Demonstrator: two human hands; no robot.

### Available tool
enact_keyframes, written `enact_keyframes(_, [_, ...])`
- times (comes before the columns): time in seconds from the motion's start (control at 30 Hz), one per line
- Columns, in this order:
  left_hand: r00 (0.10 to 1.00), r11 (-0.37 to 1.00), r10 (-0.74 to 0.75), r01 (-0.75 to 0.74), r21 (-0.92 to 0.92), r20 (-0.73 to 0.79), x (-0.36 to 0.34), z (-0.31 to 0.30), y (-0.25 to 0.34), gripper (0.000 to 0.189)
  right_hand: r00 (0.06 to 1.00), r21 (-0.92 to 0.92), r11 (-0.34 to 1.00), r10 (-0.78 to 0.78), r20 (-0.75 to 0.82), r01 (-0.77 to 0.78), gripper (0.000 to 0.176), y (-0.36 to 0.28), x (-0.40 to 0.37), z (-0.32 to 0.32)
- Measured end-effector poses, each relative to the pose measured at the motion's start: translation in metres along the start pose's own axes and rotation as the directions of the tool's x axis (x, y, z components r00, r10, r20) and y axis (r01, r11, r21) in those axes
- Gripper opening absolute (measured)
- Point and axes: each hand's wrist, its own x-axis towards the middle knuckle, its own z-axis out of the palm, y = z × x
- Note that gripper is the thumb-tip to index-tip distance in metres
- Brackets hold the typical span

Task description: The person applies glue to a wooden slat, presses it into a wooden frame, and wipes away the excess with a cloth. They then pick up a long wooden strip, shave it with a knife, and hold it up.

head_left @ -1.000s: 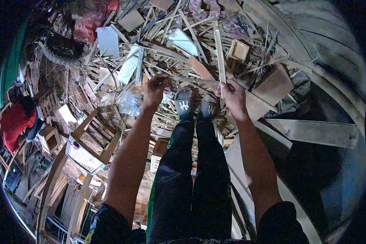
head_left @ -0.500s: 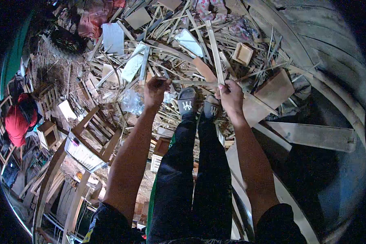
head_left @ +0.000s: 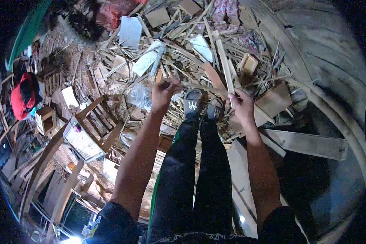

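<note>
A thin wooden strip (head_left: 205, 87) runs crosswise above the sandals, between my two hands. My left hand (head_left: 166, 92) is closed on its left end. My right hand (head_left: 242, 102) has thumb and fingers pinched on a longer pale wooden strip (head_left: 223, 61), which points up and away over the scrap pile. The thin strip's right end meets the long strip near my right fingers. Whether the two pieces are joined cannot be made out.
Scrap wood (head_left: 183, 61) covers the ground around the sandals (head_left: 192, 101). A wooden frame with a white panel (head_left: 82, 138) stands at left, near a person in red (head_left: 22, 97). A long board (head_left: 307, 143) lies at right, and a clear plastic bag (head_left: 139, 95) beside my left hand.
The view has shifted, so the pile sits further right in it. Both hands still hold the strips, and the long strip leans slightly more to the left at its far end.
</note>
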Motion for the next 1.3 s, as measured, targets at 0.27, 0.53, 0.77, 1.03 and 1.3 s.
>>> enact_keyframes(0.27, [0.987,0.993,0.12,-0.121,0.0,-0.104,-0.123,-0.039,0.102,0.025,0.979,-0.115,0.992,-0.026,0.203,0.05,0.038,-0.16,-0.082,0.025])
enact_keyframes(0.53, [0.948,0.97,0.223,-0.239,-0.047,-0.228,-0.269,-0.072,0.198,0.024,0.897,-0.255,0.945,-0.078,0.436,0.206,0.034,-0.286,-0.175,0.067])
enact_keyframes(0.77, [0.884,0.959,0.251,-0.283,-0.027,-0.394,-0.366,-0.073,0.209,0.027,0.798,-0.3,0.869,-0.161,0.581,0.393,0.033,-0.347,-0.242,0.091])
enact_keyframes(1.03, [0.897,0.909,0.235,-0.339,-0.244,-0.375,-0.418,-0.037,0.202,0.031,0.874,-0.318,0.873,-0.211,0.439,0.37,0.034,-0.346,-0.299,0.061])
enact_keyframes(1.3, [0.91,0.917,0.309,-0.362,-0.167,-0.276,-0.434,-0.022,0.231,0.033,0.843,-0.272,0.86,-0.279,0.46,0.432,0.033,-0.356,-0.317,0.027])
